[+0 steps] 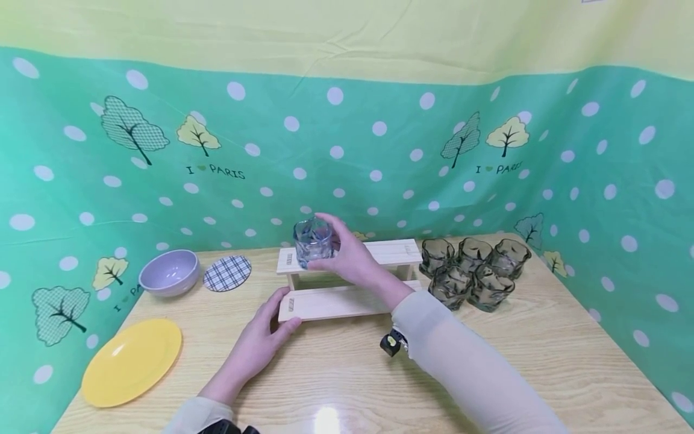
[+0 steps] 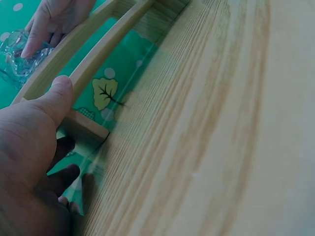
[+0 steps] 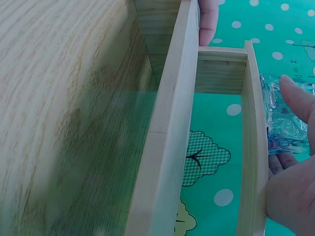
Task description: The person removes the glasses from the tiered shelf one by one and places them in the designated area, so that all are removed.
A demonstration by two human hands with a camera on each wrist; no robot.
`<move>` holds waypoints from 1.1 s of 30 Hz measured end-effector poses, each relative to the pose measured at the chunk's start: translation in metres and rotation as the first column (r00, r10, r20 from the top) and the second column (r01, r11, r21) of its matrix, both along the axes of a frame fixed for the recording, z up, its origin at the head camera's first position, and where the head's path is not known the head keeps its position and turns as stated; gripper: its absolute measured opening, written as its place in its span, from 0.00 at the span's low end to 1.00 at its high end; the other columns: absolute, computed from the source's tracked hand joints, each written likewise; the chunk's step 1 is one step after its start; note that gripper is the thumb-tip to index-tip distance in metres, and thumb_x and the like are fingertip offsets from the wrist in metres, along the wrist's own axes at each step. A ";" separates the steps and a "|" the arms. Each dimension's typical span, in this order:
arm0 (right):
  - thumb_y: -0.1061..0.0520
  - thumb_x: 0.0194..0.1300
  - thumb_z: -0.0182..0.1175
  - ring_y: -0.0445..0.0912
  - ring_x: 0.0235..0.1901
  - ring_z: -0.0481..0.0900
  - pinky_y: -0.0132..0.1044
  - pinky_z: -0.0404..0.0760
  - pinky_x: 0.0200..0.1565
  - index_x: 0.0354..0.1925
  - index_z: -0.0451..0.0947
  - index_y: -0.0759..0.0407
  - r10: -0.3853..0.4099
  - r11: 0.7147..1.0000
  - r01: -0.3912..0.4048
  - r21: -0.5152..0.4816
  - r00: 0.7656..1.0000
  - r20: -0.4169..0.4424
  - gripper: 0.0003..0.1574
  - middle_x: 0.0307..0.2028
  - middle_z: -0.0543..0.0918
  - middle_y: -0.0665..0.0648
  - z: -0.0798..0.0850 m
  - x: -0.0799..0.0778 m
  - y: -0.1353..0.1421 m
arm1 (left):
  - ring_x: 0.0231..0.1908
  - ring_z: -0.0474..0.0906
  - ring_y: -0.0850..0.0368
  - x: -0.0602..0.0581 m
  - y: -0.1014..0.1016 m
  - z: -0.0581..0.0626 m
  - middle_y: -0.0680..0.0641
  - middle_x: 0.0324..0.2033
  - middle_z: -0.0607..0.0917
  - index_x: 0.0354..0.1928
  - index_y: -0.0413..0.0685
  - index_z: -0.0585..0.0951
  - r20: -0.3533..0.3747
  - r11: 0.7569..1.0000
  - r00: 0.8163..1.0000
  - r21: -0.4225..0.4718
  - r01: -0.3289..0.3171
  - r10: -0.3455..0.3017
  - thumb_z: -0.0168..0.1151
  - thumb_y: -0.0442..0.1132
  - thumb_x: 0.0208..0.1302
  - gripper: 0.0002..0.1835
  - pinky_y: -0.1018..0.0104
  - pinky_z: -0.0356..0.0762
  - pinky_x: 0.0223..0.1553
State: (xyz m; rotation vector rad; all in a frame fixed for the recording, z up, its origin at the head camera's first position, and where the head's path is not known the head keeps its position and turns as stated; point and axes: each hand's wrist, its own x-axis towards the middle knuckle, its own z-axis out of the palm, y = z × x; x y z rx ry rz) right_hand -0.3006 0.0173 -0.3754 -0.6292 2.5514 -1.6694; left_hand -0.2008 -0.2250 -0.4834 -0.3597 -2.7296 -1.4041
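Note:
A two-tier wooden shelf (image 1: 336, 303) stands on the table. Over the left end of its upper board is a clear bluish glass (image 1: 313, 242) with a wavy, faceted wall. My right hand (image 1: 352, 256) grips this glass from the right, thumb in front; the right wrist view also shows the glass (image 3: 285, 118) beside the upper board. Whether its base touches the board cannot be made out. My left hand (image 1: 259, 337) holds the left end of the lower board, its thumb at the front edge (image 2: 61, 91) and its fingers around the end.
Several smoky dark glasses (image 1: 474, 271) stand grouped at the shelf's right. Leftward are a purple bowl (image 1: 170, 274), a checked round coaster (image 1: 228, 273) and a yellow plate (image 1: 132, 361). A green dotted curtain (image 1: 379, 150) hangs behind and beside the wooden table (image 1: 347, 374).

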 end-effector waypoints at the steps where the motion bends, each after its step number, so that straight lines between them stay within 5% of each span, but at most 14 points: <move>1: 0.58 0.57 0.87 0.57 0.72 0.76 0.52 0.76 0.73 0.86 0.58 0.30 -0.003 1.000 0.003 0.002 1.000 0.002 0.71 0.77 0.72 0.58 0.000 0.000 0.000 | 0.81 0.60 0.34 0.000 0.000 0.000 0.36 0.82 0.67 0.88 0.55 0.61 -0.001 1.000 1.000 0.000 0.000 0.000 0.66 0.60 0.79 0.44 0.34 0.57 0.80; 33: 0.54 0.56 0.89 0.54 0.68 0.79 0.50 0.79 0.71 0.86 0.60 0.33 -0.086 0.994 0.086 -0.061 0.996 -0.008 0.70 0.66 0.80 0.51 0.015 0.015 0.008 | 0.81 0.61 0.33 0.000 -0.002 -0.003 0.34 0.81 0.67 0.88 0.58 0.61 0.009 1.000 1.000 -0.006 -0.008 0.008 0.67 0.60 0.79 0.44 0.34 0.57 0.81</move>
